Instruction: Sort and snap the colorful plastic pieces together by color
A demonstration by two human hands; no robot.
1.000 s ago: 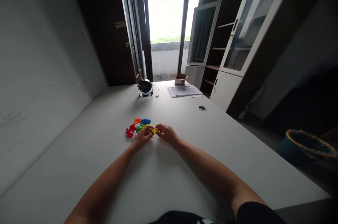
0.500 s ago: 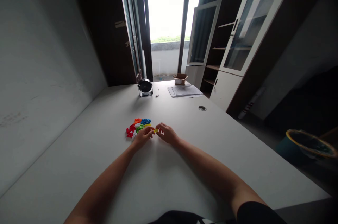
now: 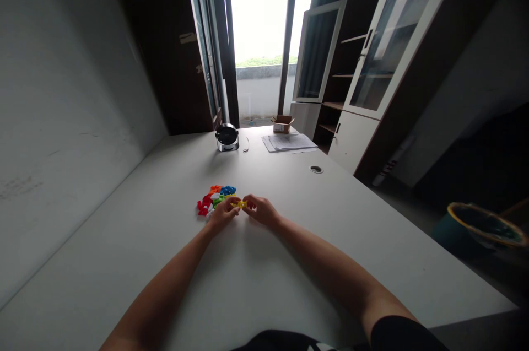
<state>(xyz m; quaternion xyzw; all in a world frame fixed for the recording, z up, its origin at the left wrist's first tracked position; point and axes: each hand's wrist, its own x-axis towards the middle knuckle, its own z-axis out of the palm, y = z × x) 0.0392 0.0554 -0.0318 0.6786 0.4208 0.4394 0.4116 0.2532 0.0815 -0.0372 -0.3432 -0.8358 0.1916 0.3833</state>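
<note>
Between the fingertips of both hands is a small yellow piece (image 3: pixel 242 204), held just above the white table (image 3: pixel 264 263). My left hand (image 3: pixel 223 214) pinches its left side, close beside a pile of small plastic pieces. From the right, my right hand (image 3: pixel 261 210) pinches the other side. The pile has red pieces (image 3: pixel 203 206), orange pieces (image 3: pixel 215 189), blue pieces (image 3: pixel 227 190), green pieces (image 3: pixel 219 201) and white ones. Part of the pile is hidden behind my left hand.
At the far side of the table stand a round black device (image 3: pixel 227 137) and an open cardboard box (image 3: pixel 282 124). Papers (image 3: pixel 289 142) lie before the box. A round cable hole (image 3: pixel 316 169) is at the right. Beyond the right edge is a bin (image 3: pixel 467 230).
More of the yellow piece shows between my fingertips, and it looks turned. Both hands have shifted only slightly. The pile looks the same.
</note>
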